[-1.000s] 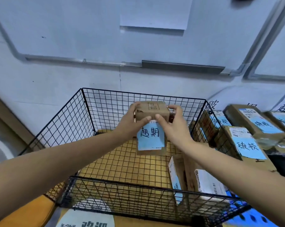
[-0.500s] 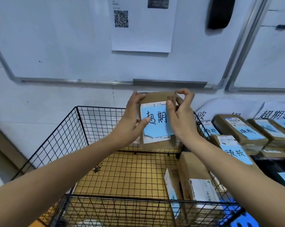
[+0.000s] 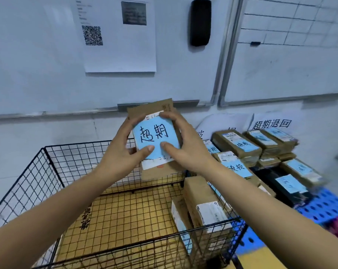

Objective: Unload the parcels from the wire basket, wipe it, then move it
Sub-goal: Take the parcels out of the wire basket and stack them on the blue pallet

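Note:
A small cardboard parcel [image 3: 154, 111] with a blue handwritten note on its face is held up above the far rim of the black wire basket [image 3: 48, 171]. My left hand [image 3: 121, 154] grips its left edge and my right hand [image 3: 185, 146] its right edge, both thumbs pressed on the note. Two more parcels stand on edge inside the basket at its right side: a taller brown one [image 3: 201, 202] and a lower one [image 3: 178, 214] beside it. The basket floor rests on flat cardboard [image 3: 125, 216].
Several labelled parcels [image 3: 236, 144] with blue notes are stacked right of the basket on a blue perforated surface [image 3: 323, 206]. Behind stands a white wall with whiteboards, a QR-code sheet [image 3: 115, 33] and a black eraser [image 3: 200, 22].
Both hands have lifted the parcel up out of the basket to above its far rim and tipped its blue note toward me. The view has tilted upward.

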